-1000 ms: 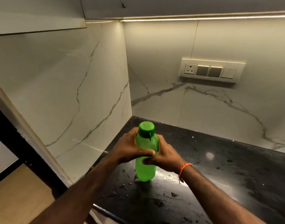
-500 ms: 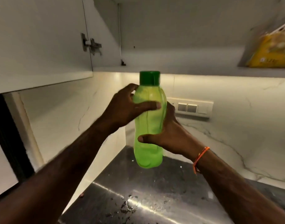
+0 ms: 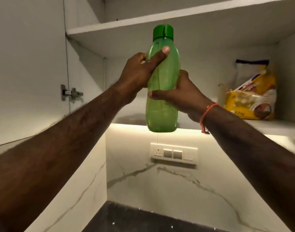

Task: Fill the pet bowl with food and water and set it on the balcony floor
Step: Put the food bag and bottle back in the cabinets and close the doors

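Observation:
A translucent green bottle [image 3: 162,113] with a darker green cap is held upright in the air in front of the open wall cabinet. My left hand [image 3: 138,73] grips its upper body from the left, thumb across the front. My right hand [image 3: 180,96] wraps its middle from the right; an orange thread is on that wrist. A yellow and white pet food bag [image 3: 251,96] stands on the cabinet's lower shelf at the right. No pet bowl is in view.
The open cabinet has a lower shelf [image 3: 277,126] and an upper shelf [image 3: 110,29]; its door [image 3: 26,64] swings out at left with a metal hinge [image 3: 71,93]. A switch panel [image 3: 174,154] sits on the marble wall above the black counter [image 3: 135,218].
Both hands have lifted the green bottle from the black counter up to the level of the open cabinet's lower shelf. The view has tilted upward, showing the shelves and the food bag.

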